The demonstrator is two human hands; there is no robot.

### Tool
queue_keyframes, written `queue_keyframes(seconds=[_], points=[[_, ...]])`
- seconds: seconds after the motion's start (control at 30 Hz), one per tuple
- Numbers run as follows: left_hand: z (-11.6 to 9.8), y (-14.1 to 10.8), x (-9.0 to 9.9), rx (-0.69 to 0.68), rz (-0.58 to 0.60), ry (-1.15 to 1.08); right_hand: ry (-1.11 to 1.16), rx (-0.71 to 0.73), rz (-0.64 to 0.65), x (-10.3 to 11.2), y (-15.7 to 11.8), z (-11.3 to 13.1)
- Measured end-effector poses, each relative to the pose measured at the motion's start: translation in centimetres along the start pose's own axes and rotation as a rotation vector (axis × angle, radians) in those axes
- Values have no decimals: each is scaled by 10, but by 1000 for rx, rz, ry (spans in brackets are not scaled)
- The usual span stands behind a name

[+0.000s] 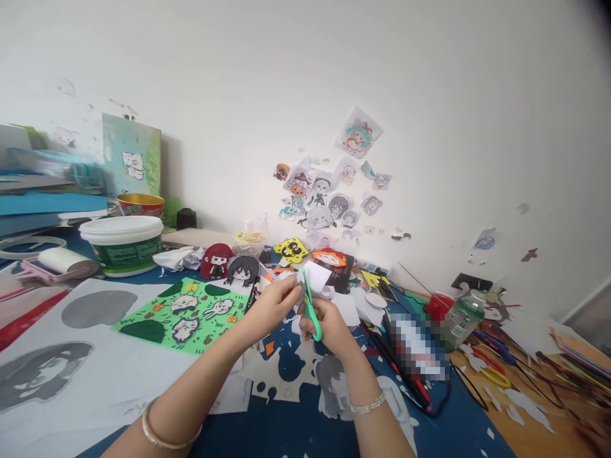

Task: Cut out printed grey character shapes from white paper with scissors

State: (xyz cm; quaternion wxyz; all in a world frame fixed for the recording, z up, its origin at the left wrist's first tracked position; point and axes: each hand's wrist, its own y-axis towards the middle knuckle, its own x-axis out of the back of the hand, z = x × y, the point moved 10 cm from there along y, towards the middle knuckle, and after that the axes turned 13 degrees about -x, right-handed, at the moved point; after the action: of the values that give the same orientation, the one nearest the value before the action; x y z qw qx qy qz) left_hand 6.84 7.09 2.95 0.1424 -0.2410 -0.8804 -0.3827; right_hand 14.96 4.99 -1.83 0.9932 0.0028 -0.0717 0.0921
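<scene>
The scissors' [311,310] blades are mostly hidden behind the paper [316,277] and fingers; only the green plastic handles show clearly. The right hand [329,326] has its grip closed through those handles, above the desk [296,426]. The left hand [273,308] pinches the small white paper, thin and angular, at the blades. A patch by the red cup [438,306] is blurred out. Glossy bangles circle both wrists.
</scene>
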Motion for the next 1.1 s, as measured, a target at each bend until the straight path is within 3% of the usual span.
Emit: queue_keyframes(seconds=[0.63,1.1], points=[[-4,-1,0,12,143,-78,-10,-52,39,-2,-3,-3],[-1,-1,0,27,26,-46,-37,-18,-4,6,-2,-4]])
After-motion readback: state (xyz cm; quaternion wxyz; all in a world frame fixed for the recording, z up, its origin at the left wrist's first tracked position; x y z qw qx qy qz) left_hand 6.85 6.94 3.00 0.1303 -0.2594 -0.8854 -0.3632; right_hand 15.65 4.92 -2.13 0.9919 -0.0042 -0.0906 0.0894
